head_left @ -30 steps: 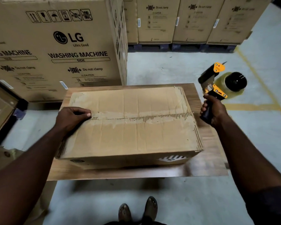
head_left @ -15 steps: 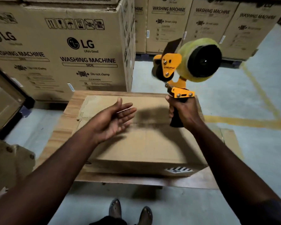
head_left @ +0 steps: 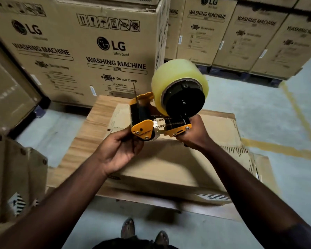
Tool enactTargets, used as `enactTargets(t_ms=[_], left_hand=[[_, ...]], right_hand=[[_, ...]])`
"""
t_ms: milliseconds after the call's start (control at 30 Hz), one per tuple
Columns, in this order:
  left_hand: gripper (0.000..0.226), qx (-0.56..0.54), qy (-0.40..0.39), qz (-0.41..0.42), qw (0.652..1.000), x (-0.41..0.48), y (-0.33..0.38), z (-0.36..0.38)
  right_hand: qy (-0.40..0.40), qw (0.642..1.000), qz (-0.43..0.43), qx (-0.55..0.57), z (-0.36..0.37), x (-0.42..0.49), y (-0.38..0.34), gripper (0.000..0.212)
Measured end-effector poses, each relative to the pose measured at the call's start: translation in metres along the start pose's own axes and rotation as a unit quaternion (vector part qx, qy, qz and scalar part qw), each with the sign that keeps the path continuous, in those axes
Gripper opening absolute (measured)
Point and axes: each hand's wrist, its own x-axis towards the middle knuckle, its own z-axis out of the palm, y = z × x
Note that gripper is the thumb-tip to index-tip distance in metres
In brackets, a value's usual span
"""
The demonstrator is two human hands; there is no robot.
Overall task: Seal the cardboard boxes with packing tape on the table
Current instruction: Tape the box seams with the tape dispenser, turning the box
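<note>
A flat brown cardboard box point(head_left: 178, 164) lies on the small wooden table point(head_left: 90, 139), its top flaps closed. Above the box my right hand point(head_left: 194, 135) grips the black handle of an orange and black tape dispenser point(head_left: 160, 123), which carries a roll of clear yellowish tape point(head_left: 171, 81). The dispenser lies tipped on its side with its roller end pointing left. My left hand point(head_left: 120, 150) holds that roller end from below, fingers curled at the orange side plate.
Large LG washing machine cartons point(head_left: 90, 51) stand stacked behind the table and along the back wall. Another brown carton point(head_left: 16, 177) is at my left. Grey concrete floor with yellow line point(head_left: 298, 123) runs to the right. My feet point(head_left: 144, 232) show below.
My right hand brought the dispenser from the box's right side up in front of me and tipped it over. My left hand left the box seam and took hold of the dispenser's roller end.
</note>
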Motion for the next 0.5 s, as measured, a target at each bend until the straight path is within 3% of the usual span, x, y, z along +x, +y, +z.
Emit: enactTargets(t_ms=[133,200,267,400,500], left_hand=[[0.037,-0.051,0.002,-0.026,0.998,-0.011,0.005,-0.021],[0.046,-0.049,0.033,-0.025,0.998,-0.016,0.008,-0.023],[0.034,-0.028,0.074,-0.012,0.997,-0.016,0.01,-0.021],[0.008,0.106,0.183,0.033,0.977,-0.006,0.017,-0.032],[0.02,0.207,0.214,0.066,0.952,-0.002,0.029,-0.043]], right_hand=[[-0.019,1.0,-0.011,-0.009,0.009,0.008,0.005,0.018],[-0.031,0.999,-0.019,-0.02,0.012,0.014,0.011,0.013],[-0.047,0.998,-0.022,-0.044,0.018,0.02,0.016,0.008],[-0.042,0.996,-0.038,-0.068,0.032,0.025,0.016,0.026],[-0.039,0.994,-0.028,-0.094,0.042,0.027,0.016,0.029]])
